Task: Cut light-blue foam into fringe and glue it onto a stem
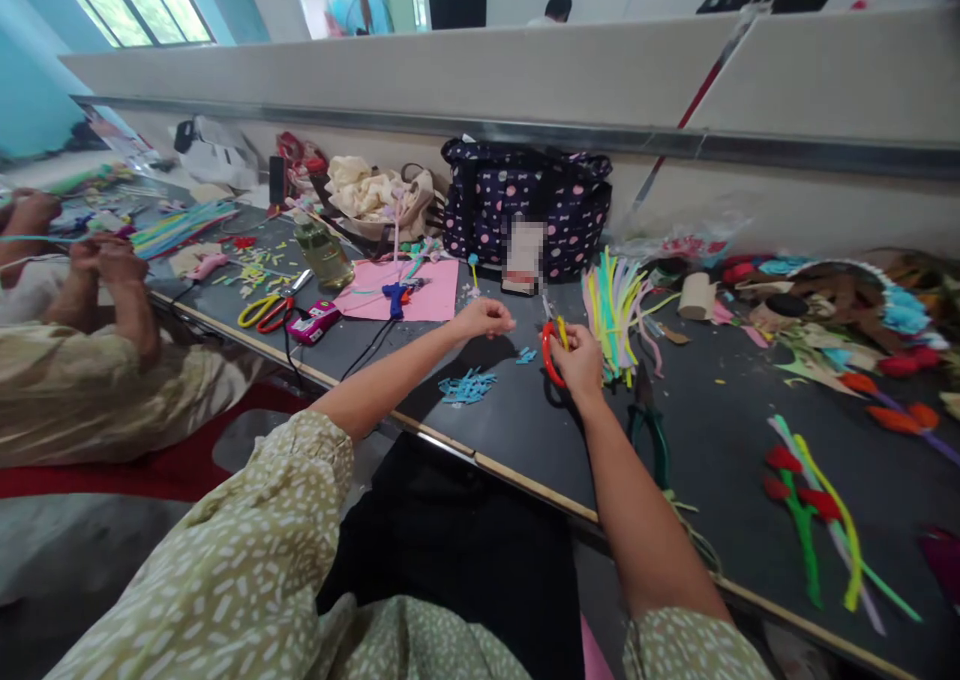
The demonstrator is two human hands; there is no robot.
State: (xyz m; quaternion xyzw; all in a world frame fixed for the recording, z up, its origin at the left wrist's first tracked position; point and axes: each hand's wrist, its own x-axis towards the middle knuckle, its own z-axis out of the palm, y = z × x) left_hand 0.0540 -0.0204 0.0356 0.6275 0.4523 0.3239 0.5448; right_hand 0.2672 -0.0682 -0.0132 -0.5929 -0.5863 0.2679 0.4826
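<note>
My right hand point(581, 358) grips a pair of scissors point(551, 355) with red and yellow handles, its blades pointing away from me. To its left, my left hand point(486, 318) hovers over the table with fingers curled together; whatever they pinch, if anything, is too small to make out. Below the hands lies a pile of short blue pipe cleaner pieces point(468, 387), with a smaller group of blue pieces point(526, 356) closer to the scissors. A bundle of long pastel pipe cleaners point(615, 310) rests just beyond my right hand.
Pliers point(651, 430) lie beside my right forearm. A blue glue gun point(396, 300) sits on pink paper point(439, 290), near a bottle point(324, 250). More scissors point(270, 310) lie left. A dotted bag point(529, 200) stands behind. At far left are a co-worker's hands point(105, 258).
</note>
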